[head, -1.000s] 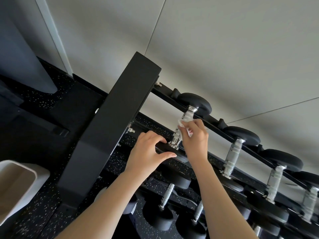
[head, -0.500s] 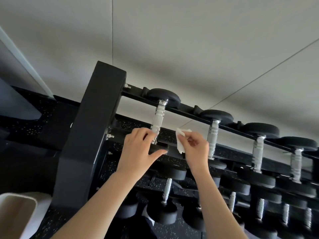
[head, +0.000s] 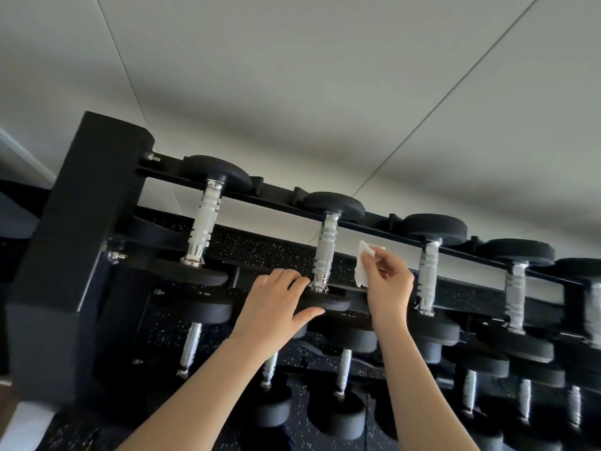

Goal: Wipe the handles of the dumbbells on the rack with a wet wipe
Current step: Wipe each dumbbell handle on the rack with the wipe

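A black rack (head: 65,255) holds rows of black dumbbells with chrome handles. On its top tier stand the first dumbbell (head: 203,222), the second dumbbell (head: 327,252) and a third dumbbell (head: 427,278). My left hand (head: 276,304) rests on the near head of the second dumbbell, fingers over its top edge and thumb underneath. My right hand (head: 388,288) pinches a crumpled white wet wipe (head: 364,265) in the gap between the second and third handles, touching neither.
Further dumbbells (head: 517,288) run along the top tier to the right. Lower tiers (head: 341,411) hold several more. A pale wall (head: 325,92) rises behind the rack. Black speckled flooring (head: 78,431) lies below at the left.
The view has shifted right along the rack. My left hand moved from the first dumbbell's head to the second's. My right hand carried the wipe past the second handle, off the first handle.
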